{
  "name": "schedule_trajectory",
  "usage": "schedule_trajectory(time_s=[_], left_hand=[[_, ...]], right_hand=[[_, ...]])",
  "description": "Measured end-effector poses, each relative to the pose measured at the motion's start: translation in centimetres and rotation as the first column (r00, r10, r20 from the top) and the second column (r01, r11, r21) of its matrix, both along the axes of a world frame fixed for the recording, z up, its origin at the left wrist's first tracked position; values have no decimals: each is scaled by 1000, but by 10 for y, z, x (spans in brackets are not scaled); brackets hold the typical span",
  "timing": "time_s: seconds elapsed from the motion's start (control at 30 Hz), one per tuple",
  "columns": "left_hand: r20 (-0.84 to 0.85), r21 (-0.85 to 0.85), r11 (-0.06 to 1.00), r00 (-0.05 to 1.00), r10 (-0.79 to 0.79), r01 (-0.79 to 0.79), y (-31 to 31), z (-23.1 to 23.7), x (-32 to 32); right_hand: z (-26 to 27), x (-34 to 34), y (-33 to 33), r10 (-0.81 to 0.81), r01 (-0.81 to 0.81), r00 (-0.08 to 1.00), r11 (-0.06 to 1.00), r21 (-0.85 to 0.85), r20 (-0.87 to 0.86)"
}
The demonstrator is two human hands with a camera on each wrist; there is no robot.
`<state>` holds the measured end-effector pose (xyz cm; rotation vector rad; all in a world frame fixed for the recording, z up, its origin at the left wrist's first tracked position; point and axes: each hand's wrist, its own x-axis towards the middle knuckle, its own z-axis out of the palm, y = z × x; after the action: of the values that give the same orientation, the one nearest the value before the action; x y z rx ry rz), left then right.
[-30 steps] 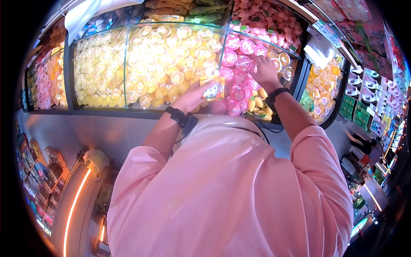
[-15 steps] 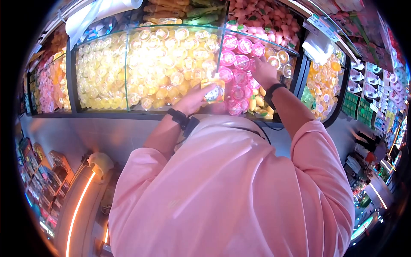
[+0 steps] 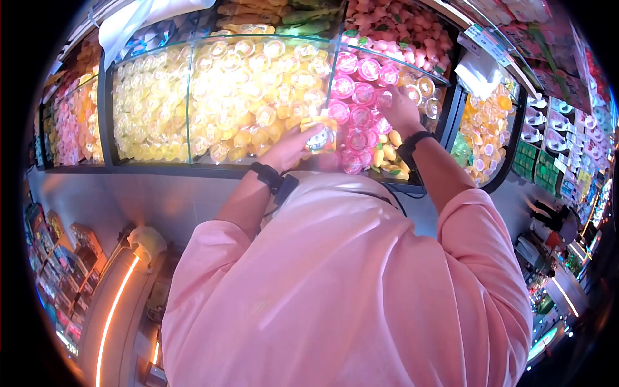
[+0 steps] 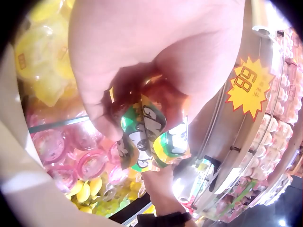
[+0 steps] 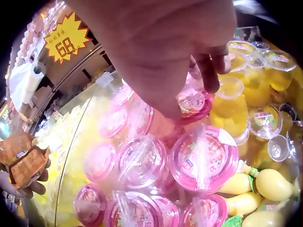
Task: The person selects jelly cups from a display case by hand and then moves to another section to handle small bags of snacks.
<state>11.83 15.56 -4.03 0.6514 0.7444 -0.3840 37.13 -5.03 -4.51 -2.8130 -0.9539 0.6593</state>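
Observation:
My left hand (image 3: pixel 290 148) grips a small bundle of printed snack packets (image 4: pixel 154 135), with green, yellow and white print facing the left wrist camera. In the right wrist view the packets (image 5: pixel 29 165) show an orange-brown side. They hang over the divider between yellow and pink cups. Over the pink section, my right hand (image 3: pixel 401 111) pinches a pink-rimmed jelly cup (image 5: pixel 193 101) with a clear, printed lid between thumb and fingers. More pink jelly cups (image 5: pixel 203 158) lie packed just below that hand. Part of the held cup is hidden by the thumb.
Glass dividers (image 3: pixel 188 103) split the display bin. Yellow cups (image 3: pixel 258 84) fill the left; yellow mango-shaped packs (image 5: pixel 274 184) and clear-lidded yellow cups (image 5: pixel 229 113) border the pink ones. A plastic bag roll (image 3: pixel 151 19) hangs at the back, near price signs (image 5: pixel 66 40).
The head view has shifted slightly. My right hand stays among the pink cups with only a small movement, and my left hand keeps holding the packets in the same place.

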Motion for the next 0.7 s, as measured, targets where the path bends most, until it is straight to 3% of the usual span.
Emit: schedule_trajectory(time_s=[0.3, 0.5, 0.7], left_hand=[[2, -10, 1000, 1000, -14, 14, 0, 3, 2], [-19, -5, 1000, 1000, 4, -4, 3, 3, -2], [-10, -14, 1000, 1000, 19, -20, 3, 2, -3]], right_hand=[[-7, -1, 0, 26, -27, 1000, 998, 51, 9], [0, -3, 11, 63, -62, 998, 988, -140, 5], [-5, 0, 13, 80, -74, 997, 974, -213, 20]])
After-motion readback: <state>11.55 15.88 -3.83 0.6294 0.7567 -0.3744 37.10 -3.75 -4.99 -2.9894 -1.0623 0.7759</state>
